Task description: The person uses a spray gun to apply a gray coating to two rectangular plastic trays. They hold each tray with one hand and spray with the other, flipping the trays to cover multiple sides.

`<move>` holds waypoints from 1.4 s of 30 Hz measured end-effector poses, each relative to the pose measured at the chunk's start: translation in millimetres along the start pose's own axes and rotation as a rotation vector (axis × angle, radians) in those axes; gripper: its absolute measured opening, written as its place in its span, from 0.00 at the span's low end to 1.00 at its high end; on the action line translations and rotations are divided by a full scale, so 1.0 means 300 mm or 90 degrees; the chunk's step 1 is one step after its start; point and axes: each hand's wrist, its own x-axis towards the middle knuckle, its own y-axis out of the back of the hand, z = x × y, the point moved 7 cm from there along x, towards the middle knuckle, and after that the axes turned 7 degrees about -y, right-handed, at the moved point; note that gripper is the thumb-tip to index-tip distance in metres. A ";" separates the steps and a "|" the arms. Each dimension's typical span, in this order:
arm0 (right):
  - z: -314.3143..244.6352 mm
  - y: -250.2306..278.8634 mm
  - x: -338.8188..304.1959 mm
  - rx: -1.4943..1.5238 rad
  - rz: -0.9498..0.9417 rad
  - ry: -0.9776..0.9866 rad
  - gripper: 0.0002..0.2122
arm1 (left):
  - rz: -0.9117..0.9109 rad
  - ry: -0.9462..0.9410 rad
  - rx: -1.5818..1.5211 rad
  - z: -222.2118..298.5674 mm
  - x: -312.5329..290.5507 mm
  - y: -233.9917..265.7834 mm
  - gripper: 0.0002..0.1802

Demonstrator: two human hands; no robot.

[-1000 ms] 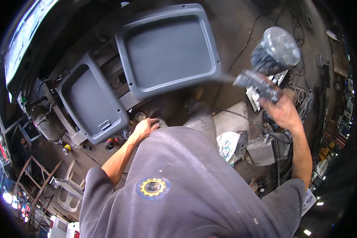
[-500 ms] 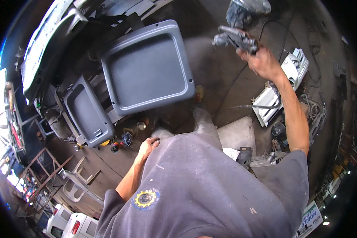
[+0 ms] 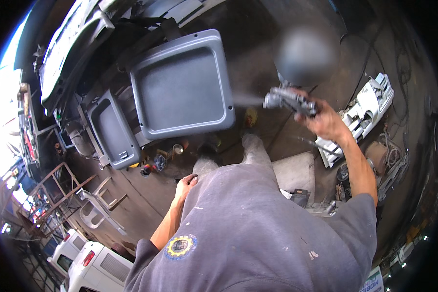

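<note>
Your right hand point(image 3: 328, 122) is wrapped around the handle of a spray gun point(image 3: 288, 100), fingers closed on it, with a round, blurred cup point(image 3: 306, 56) above the gun body. The nozzle faces left, and a pale mist point(image 3: 248, 100) stretches from it to the right edge of the large grey panel point(image 3: 182, 87), well apart from the gun. That panel is a shallow, tray-like shape with rounded corners and a raised rim; a smaller grey panel point(image 3: 113, 129) of the same kind lies to its left. Your left hand point(image 3: 186, 186) rests beside your left trouser leg point(image 3: 207, 166), its fingers curled; something dark shows near the fingertips, but you cannot tell from here whether they pinch it. Past your right forearm lies a white bumper-like part point(image 3: 360, 119), with a pale flat board point(image 3: 297, 173) nearer to your right leg. On the floor below the panels stand an open jar point(image 3: 178, 149) and a red and black container point(image 3: 146, 170)
</note>
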 end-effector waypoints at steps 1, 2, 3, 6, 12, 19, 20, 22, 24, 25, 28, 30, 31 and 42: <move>0.002 -0.014 -0.021 0.062 -0.079 -0.094 0.27 | 0.005 0.005 0.003 0.011 0.006 -0.003 0.22; -0.003 -0.009 -0.022 0.059 -0.116 -0.163 0.27 | 0.010 0.011 0.006 0.021 0.010 -0.006 0.22; -0.010 -0.002 -0.028 0.056 -0.148 -0.230 0.27 | 0.014 0.014 0.012 0.033 0.015 -0.004 0.22; -0.029 0.040 0.055 -0.013 -0.058 -0.103 0.26 | 0.024 0.023 -0.015 0.034 0.025 -0.009 0.22; -0.177 0.185 0.291 -0.059 0.226 0.069 0.22 | 0.100 -0.022 -0.059 0.046 0.037 0.061 0.22; -0.311 0.182 0.450 0.047 0.306 -0.010 0.27 | 0.283 -0.131 -0.118 0.031 0.017 0.322 0.21; -0.334 0.168 0.475 0.048 0.312 -0.020 0.27 | 0.312 -0.136 -0.113 0.027 0.030 0.381 0.20; -0.383 0.135 0.529 0.054 0.343 -0.029 0.27 | 0.370 -0.185 -0.114 0.018 0.082 0.515 0.20; -0.452 0.062 0.603 0.040 0.293 -0.055 0.24 | 0.435 -0.214 -0.100 0.011 0.161 0.657 0.21; -0.485 0.019 0.642 0.030 0.269 -0.072 0.23 | 0.467 -0.215 -0.077 0.029 0.201 0.729 0.22; -0.634 -0.133 0.738 0.025 0.210 -0.070 0.25 | 0.502 -0.215 -0.112 0.064 0.361 0.902 0.25; -0.736 -0.230 0.802 0.004 0.172 -0.057 0.28 | 0.516 -0.227 -0.112 0.093 0.471 0.996 0.27; -0.785 -0.271 0.827 -0.013 0.174 -0.053 0.28 | 0.509 -0.219 -0.112 0.117 0.530 1.027 0.28; -1.220 -0.663 1.023 -0.062 0.116 -0.015 0.24 | 0.102 -0.010 -0.607 0.068 1.018 0.920 0.36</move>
